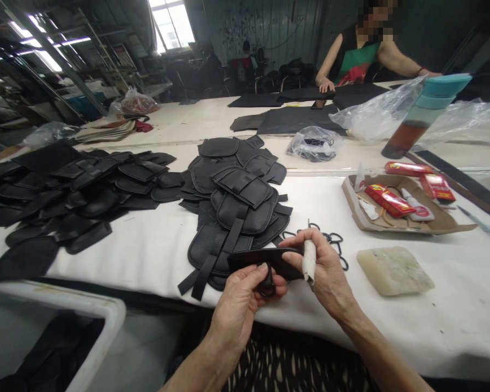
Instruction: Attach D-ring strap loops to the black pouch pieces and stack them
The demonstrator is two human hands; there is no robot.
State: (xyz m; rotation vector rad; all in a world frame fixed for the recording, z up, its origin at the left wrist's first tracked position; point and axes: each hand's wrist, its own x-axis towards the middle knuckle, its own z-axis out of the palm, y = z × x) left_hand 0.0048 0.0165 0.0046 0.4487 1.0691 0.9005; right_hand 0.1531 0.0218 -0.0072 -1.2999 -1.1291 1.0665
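Note:
My left hand [245, 291] pinches a black leather piece [245, 258] near its lower edge, where a black ring [267, 288] sits by my thumb and fingers. My right hand [320, 264] grips the other end of this piece. Between its fingers is also a slim white-wrapped tool [309, 258], with a thin point showing above the knuckles. Behind my right hand lie several loose black D-rings [335, 238] on the white table. Just beyond my left hand is a heap of black stitched leather pouches [245, 212] with straps.
Another pile of black pieces [85, 179] covers the left of the table. To the right are a cardboard tray [357, 209] with red boxes and small tubes, a pale block [394, 270] and a tilted bottle [427, 117]. A co-worker [357, 60] handles black sheets across the table.

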